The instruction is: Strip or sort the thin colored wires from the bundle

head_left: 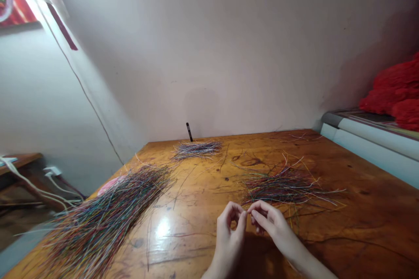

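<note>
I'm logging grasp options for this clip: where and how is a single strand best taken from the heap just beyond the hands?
Probably by a loose end at the right of the strand heap, the right hand coming from that side with a thumb-and-finger pinch: several thin ends jut out there, while the middles lie crossed and bunched.
</note>
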Demonstrator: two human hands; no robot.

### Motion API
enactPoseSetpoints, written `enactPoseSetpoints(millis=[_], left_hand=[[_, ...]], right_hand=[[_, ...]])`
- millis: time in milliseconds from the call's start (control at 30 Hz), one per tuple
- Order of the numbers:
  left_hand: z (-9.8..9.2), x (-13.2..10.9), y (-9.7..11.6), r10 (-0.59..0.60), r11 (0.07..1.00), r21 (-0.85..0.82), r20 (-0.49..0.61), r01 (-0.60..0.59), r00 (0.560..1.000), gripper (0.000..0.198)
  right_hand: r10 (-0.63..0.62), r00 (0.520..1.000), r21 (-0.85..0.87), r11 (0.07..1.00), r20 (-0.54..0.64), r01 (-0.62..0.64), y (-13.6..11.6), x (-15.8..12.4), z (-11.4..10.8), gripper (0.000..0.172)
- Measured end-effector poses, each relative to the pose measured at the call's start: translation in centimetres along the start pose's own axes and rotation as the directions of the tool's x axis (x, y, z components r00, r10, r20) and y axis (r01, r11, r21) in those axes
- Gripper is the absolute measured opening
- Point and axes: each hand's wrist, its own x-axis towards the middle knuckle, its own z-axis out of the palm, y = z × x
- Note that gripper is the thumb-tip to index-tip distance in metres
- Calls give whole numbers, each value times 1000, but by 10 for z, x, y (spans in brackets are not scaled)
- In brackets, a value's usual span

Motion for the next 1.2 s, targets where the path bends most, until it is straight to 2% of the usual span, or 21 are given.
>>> enactPoseSetpoints(millis=[200,367,633,900,1033,1100,1200], left_hand=[[-1,0,1,9,1000,17,7,-9,1000,20],[1,0,0,32,999,43,21,-33,999,20],[2,-2,0,66,979,185,108,-85,992,20],[2,-3,-10,42,932,346,181,-104,983,20],[2,-4,-14,45,925,363,194,-114,980,19],[2,-3,-11,44,935,340,179,-103,983,20],[1,0,-4,43,962,262,132,-77,990,21]], right_hand=[[-32,999,-111,993,4,33,-4,-6,4,19],[-39,999,-130,991,-5,38,-9,-6,2,20],[-89,995,-334,940,-50,67,8,2,-6,23],[-184,983,-577,804,-14,143,7,-1,-5,14],[-234,972,-644,740,20,192,3,-3,-4,14],[-230,973,-633,752,11,185,-1,-3,-4,15],[-190,982,-534,831,-6,157,-7,-3,-4,23]])
